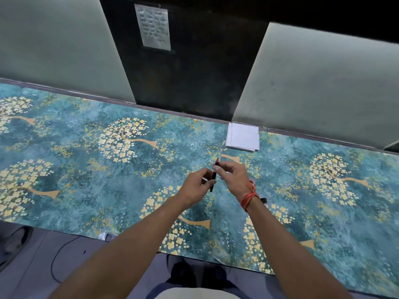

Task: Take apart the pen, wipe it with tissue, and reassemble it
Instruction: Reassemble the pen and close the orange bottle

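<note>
A slim dark pen (pixel 214 176) with a red tip stands nearly upright between both hands, above the middle of the table. My left hand (pixel 195 187) grips its lower barrel with curled fingers. My right hand (pixel 233 176) pinches the upper part just below the red tip. A stack of white tissues (pixel 243 137) lies flat at the table's far edge, beyond my right hand. A small dark piece (pixel 263 200) lies on the table beside my right wrist; what it is I cannot tell.
The table carries a teal cloth (pixel 86 160) printed with yellow flowering trees. Grey-green partition panels (pixel 323 87) and a dark panel (pixel 190 72) stand along the back edge. A black cable (pixel 56 253) and a shoe (pixel 15 240) show on the floor at lower left.
</note>
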